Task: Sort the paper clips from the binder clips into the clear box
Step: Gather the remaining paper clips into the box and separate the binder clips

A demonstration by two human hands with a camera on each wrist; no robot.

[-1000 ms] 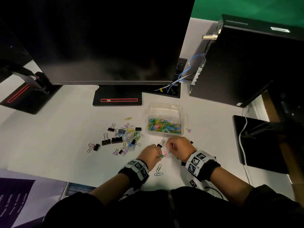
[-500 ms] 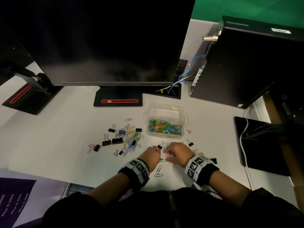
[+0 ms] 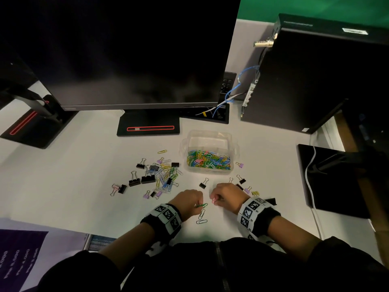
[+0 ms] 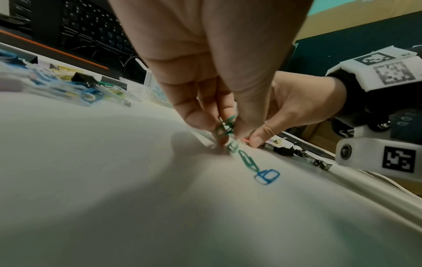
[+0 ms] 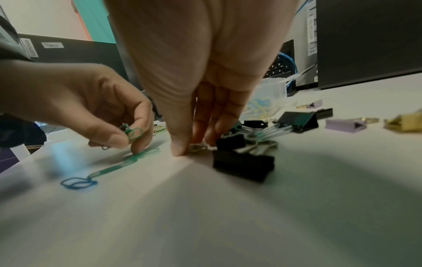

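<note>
- Near the front edge of the white counter [image 3: 63, 186], both hands work close together, just in front of the clear plastic box [image 3: 208, 142].
- The left hand [image 3: 186, 202] has its grip clamped on a green wire paper clip [image 3: 202, 205], pinched between thumb and fingertips; in the left wrist view more green clips hang from it in a chain down to the counter.
- That chain runs toward the person, its long axis roughly front to back, and ends in a blue wire paper clip [image 4: 267, 176] lying flat.
- The right hand [image 3: 226, 197] has its fingers curled down with the tips together on a small pink paper clip [image 3: 213, 200]; how firmly it is held cannot be told.
- The clear plastic box holds a heap of mixed coloured paper clips [image 3: 208, 161] and stands behind the hands.
- Left of the box lies a loose pile of black binder clips and coloured paper clips [image 3: 160, 175], well clear of the hands.
- A small black binder clip [image 3: 203, 184] lies between the hands and the box, handles pointing away from the person.
- Beside the right hand sit several black binder clips [image 5: 243, 162], a lilac binder clip [image 5: 345, 124] and a yellow binder clip [image 5: 404, 122], crowding that side.
- Behind it all stand a dark monitor [image 3: 130, 51] and a black computer tower [image 3: 311, 76].
</note>
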